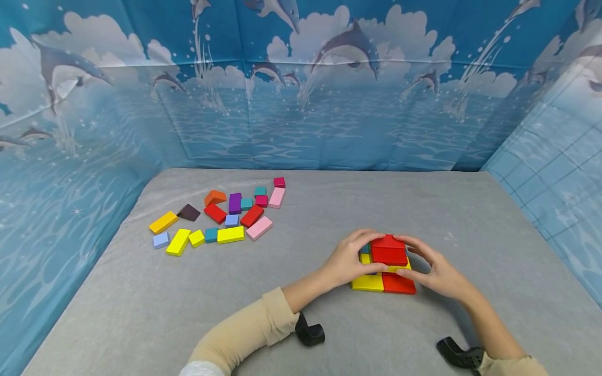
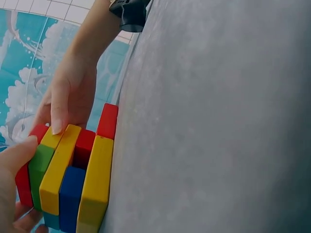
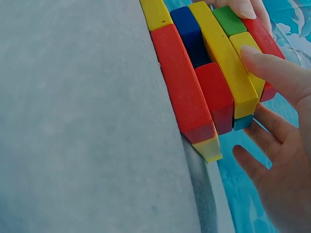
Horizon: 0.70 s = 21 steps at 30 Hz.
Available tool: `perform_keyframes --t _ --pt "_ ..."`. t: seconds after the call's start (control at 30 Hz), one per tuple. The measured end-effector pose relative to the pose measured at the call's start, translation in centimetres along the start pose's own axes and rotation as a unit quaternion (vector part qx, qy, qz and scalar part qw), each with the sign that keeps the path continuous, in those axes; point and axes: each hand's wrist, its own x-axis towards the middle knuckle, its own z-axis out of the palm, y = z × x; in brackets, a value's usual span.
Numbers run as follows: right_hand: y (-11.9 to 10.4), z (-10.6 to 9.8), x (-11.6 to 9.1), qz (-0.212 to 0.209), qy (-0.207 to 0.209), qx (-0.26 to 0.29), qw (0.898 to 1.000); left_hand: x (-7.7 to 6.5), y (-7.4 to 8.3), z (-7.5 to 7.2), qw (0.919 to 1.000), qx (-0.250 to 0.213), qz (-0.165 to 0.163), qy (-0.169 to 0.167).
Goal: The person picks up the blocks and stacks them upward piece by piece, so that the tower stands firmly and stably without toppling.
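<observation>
A layered stack of wooden blocks stands between both hands. Two red blocks [image 1: 389,256] lie side by side on top. Beneath them are a green block [image 2: 41,165] and a short yellow block [image 3: 240,41], then a long yellow block [image 3: 226,63]. Lower come a blue block [image 2: 72,194] and a red block [image 3: 214,92]; yellow and red blocks form the base. My left hand [image 1: 347,260] grips the upper layers from the left, thumb in front, fingers behind. From the right, my right hand [image 1: 439,272] does likewise, its thumb on the short yellow block.
Loose blocks lie scattered on the left of the grey cloth-covered table [image 1: 301,209], among them a purple block [image 1: 234,203], an orange block [image 1: 215,197] and a pink block [image 1: 259,228]. A dolphin-print curtain [image 1: 301,130] encloses the table's back and sides.
</observation>
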Motion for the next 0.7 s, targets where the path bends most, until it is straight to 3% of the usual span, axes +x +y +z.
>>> perform_keyframes --t 0.3,0.7 --pt "-0.76 -0.08 0.02 0.044 0.002 -0.024 0.999 0.32 -0.16 -0.17 0.9995 -0.017 -0.018 -0.021" --pt "-0.89 0.1 0.05 0.023 0.027 -0.025 0.999 0.31 -0.48 -0.54 0.9982 -0.019 -0.029 -0.049"
